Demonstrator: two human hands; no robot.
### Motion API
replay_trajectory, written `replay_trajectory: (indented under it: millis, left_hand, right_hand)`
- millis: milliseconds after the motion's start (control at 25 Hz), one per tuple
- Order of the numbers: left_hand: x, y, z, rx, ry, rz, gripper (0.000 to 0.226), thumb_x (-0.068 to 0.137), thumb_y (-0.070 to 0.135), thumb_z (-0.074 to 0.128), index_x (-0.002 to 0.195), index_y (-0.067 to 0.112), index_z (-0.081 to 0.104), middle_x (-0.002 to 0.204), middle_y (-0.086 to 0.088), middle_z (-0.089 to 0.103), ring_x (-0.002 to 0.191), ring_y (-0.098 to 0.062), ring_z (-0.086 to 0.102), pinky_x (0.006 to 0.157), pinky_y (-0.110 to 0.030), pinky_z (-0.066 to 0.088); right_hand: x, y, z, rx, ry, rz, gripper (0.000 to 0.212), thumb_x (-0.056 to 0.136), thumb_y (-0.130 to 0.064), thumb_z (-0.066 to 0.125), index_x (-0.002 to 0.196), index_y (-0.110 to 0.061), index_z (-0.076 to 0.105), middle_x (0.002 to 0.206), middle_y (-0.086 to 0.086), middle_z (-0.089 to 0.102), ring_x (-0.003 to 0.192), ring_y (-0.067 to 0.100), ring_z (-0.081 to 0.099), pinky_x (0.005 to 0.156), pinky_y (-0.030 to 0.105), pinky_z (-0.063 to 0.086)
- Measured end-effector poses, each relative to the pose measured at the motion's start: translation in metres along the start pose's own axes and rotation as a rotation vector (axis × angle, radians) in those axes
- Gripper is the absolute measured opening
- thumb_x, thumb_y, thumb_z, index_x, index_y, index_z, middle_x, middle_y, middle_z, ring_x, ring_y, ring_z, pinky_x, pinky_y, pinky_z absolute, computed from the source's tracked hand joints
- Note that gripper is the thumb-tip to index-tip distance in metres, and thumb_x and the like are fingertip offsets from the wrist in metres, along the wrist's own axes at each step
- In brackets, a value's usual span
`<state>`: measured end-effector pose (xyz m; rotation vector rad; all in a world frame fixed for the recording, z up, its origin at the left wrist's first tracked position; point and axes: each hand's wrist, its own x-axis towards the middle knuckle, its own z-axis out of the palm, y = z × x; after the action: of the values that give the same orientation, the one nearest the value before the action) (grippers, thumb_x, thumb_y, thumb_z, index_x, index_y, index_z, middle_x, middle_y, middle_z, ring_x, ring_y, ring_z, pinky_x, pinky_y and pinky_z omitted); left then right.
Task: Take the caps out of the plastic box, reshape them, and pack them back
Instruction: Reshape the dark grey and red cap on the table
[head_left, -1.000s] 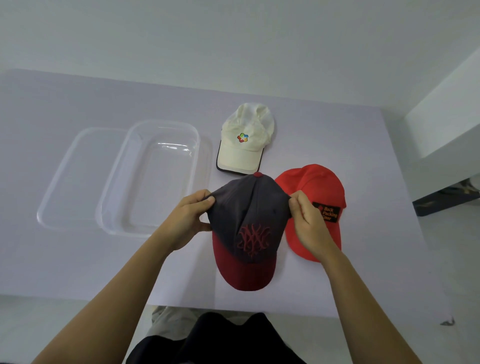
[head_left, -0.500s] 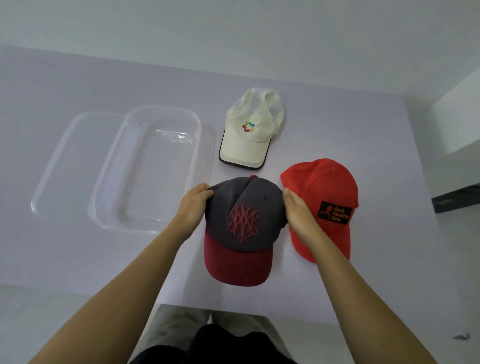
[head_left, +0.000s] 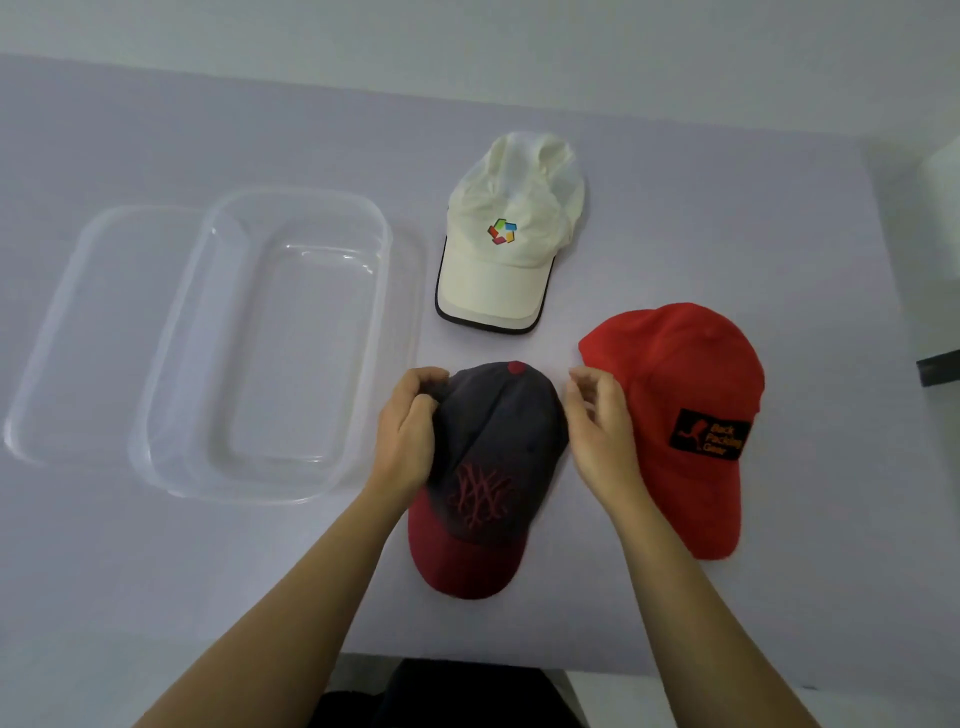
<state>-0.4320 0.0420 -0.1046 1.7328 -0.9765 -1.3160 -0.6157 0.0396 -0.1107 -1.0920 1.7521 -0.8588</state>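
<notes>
A grey cap with a dark red brim and red embroidery (head_left: 493, 457) lies on the pale table, brim toward me. My left hand (head_left: 408, 431) pinches the left side of its crown with curled fingers. My right hand (head_left: 597, 421) hovers just off the crown's right side, its fingers loosely curled and holding nothing. A red cap with a black patch (head_left: 675, 405) lies to the right, partly behind my right hand. At the back sits a white cap with a coloured logo (head_left: 511, 244). The clear plastic box (head_left: 387, 291) stands empty at the left.
The box's clear lid (head_left: 67, 343) lies flat to the left of the box, partly under it. The table's front edge (head_left: 623, 667) runs close to my body. A white block (head_left: 943, 208) stands beyond the table's right side.
The grey cap has settled flat on the table with its crown pushed further back. My right hand has let go of its right side. My left hand still holds the left side.
</notes>
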Motion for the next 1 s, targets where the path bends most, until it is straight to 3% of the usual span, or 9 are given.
replay_trajectory:
  millis: [120,240,360,440,520,680,760,880,1000]
  left_hand:
    - [0.007,0.005,-0.002,0.102,-0.075,0.116,0.032,0.086,0.026,0.039,0.106,0.02,0.063,0.104,0.007,0.063,0.099,-0.001,0.056,0.087,-0.016,0.042]
    - [0.011,0.008,0.0,0.171,-0.144,0.163,0.021,0.097,0.018,0.043,0.08,0.023,0.055,0.076,0.012,0.053,0.068,0.003,0.048,0.065,-0.008,0.037]
    - [0.012,0.006,0.007,0.079,-0.131,0.129,0.026,0.101,0.017,0.035,0.077,0.022,0.043,0.071,0.009,0.039,0.061,0.002,0.037,0.06,-0.012,0.035]
    - [0.012,0.005,0.01,0.071,-0.094,0.152,0.026,0.102,0.018,0.031,0.08,0.025,0.04,0.073,0.009,0.037,0.06,0.003,0.036,0.062,-0.013,0.035]
    - [0.012,0.007,0.012,0.075,-0.064,0.183,0.025,0.102,0.019,0.03,0.082,0.028,0.039,0.074,0.009,0.037,0.061,0.004,0.037,0.062,-0.013,0.036]
    - [0.01,0.007,0.02,0.14,-0.011,0.234,0.025,0.102,0.019,0.029,0.081,0.03,0.036,0.073,0.01,0.037,0.061,0.005,0.039,0.061,-0.012,0.036]
    - [0.011,0.008,0.025,0.161,0.023,0.251,0.026,0.102,0.017,0.03,0.08,0.03,0.035,0.072,0.009,0.037,0.06,0.005,0.04,0.059,-0.013,0.035]
    - [0.016,0.012,0.025,0.226,0.04,0.261,0.022,0.102,0.02,0.03,0.082,0.025,0.037,0.072,0.009,0.038,0.06,0.001,0.038,0.058,-0.014,0.034]
    - [0.023,0.015,0.022,0.313,0.024,0.189,0.021,0.1,0.025,0.033,0.085,0.014,0.042,0.076,0.009,0.043,0.069,-0.004,0.041,0.064,-0.019,0.035]
  right_hand:
    - [-0.022,0.003,-0.014,-0.073,0.145,-0.037,0.014,0.095,-0.021,0.049,0.107,-0.017,0.053,0.1,-0.004,0.054,0.091,0.006,0.055,0.075,0.005,0.041]
    - [-0.033,0.012,-0.008,0.075,-0.089,0.097,0.017,0.095,-0.024,0.049,0.112,-0.02,0.053,0.102,-0.014,0.058,0.09,-0.014,0.056,0.073,-0.001,0.04]
    - [-0.026,0.015,0.005,0.154,-0.254,0.107,0.018,0.099,-0.027,0.041,0.104,-0.029,0.058,0.101,-0.012,0.062,0.094,-0.003,0.058,0.085,0.017,0.045]
    - [-0.018,0.013,0.009,0.294,-0.249,0.112,0.024,0.097,-0.032,0.039,0.086,-0.037,0.06,0.087,-0.011,0.058,0.083,0.009,0.053,0.079,0.03,0.043]
    - [-0.009,0.009,0.005,0.402,-0.206,0.101,0.026,0.093,-0.033,0.038,0.075,-0.039,0.056,0.076,-0.013,0.048,0.073,0.008,0.041,0.07,0.027,0.035]
    - [0.0,-0.003,0.004,0.147,-0.244,-0.004,0.019,0.101,-0.026,0.033,0.099,-0.027,0.052,0.089,-0.014,0.053,0.08,-0.003,0.051,0.076,0.014,0.043]
    - [0.003,-0.008,0.007,0.171,-0.308,0.035,0.018,0.101,-0.023,0.036,0.109,-0.026,0.052,0.098,-0.017,0.058,0.086,-0.009,0.057,0.077,0.008,0.045]
    - [0.013,-0.014,0.006,0.348,-0.335,0.128,0.025,0.099,-0.014,0.042,0.109,-0.032,0.056,0.091,-0.01,0.067,0.086,0.003,0.064,0.08,0.02,0.052]
    - [0.025,-0.015,-0.001,0.18,-0.298,0.095,0.023,0.094,-0.024,0.052,0.114,-0.035,0.056,0.084,0.0,0.068,0.087,0.015,0.065,0.086,0.034,0.051]
